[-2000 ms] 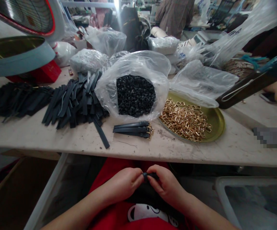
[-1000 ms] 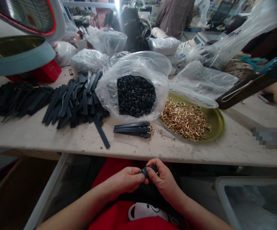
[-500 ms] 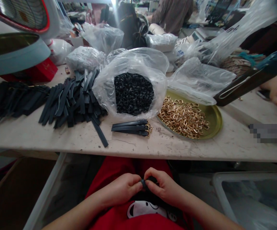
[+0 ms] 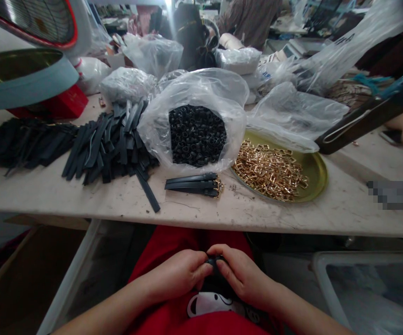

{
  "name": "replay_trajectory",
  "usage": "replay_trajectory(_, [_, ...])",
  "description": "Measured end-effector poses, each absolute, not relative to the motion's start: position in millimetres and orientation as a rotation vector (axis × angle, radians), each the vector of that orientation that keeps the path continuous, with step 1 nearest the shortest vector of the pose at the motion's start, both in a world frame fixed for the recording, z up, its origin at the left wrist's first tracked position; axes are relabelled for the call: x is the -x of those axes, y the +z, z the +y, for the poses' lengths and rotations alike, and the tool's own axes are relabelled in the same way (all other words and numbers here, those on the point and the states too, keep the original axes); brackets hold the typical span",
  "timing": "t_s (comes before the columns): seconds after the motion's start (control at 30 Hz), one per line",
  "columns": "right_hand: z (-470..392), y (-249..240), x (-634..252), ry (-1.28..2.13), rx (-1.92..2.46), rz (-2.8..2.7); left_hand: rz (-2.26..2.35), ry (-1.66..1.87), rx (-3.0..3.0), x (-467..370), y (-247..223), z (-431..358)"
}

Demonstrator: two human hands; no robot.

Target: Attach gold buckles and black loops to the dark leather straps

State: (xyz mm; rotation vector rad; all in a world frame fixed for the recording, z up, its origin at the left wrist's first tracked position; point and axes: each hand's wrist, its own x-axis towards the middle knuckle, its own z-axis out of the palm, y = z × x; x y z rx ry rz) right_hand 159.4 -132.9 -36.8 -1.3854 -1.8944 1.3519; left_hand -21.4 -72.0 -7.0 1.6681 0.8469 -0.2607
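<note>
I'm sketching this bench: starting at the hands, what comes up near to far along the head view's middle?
Left hand and right hand holding a mostly hidden dark piece, tabletop edge, black straps with gold buckles, clear plastic bag of black loops.

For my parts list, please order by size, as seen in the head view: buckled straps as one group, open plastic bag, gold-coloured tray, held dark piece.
1. Open plastic bag
2. Gold-coloured tray
3. Buckled straps
Held dark piece: mostly covered, so not ranked.

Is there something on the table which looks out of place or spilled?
Slightly: one dark strip juts from the heap of strips toward the front of the table, slanting opposite to most others. Dark specks lie scattered beside the round dish.
</note>
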Motion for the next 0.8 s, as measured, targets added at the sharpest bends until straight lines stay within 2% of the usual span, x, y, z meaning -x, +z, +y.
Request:
replay_trajectory(0.23, [-145, -43, -151, 1.227, 1.388, -1.783, 0.844, -0.343, -1.905, 25, 5, -69])
replay_trajectory(0.43, [-146, -41, -152, 1.002, 1.356, -1.934, 0.875, -0.326, -1.986, 25, 5, -71])
replay_trajectory(0.8, [-142, -39, -146, 0.987, 1.345, -1.911, 0.871, -0.252, -1.846, 24, 4, -77])
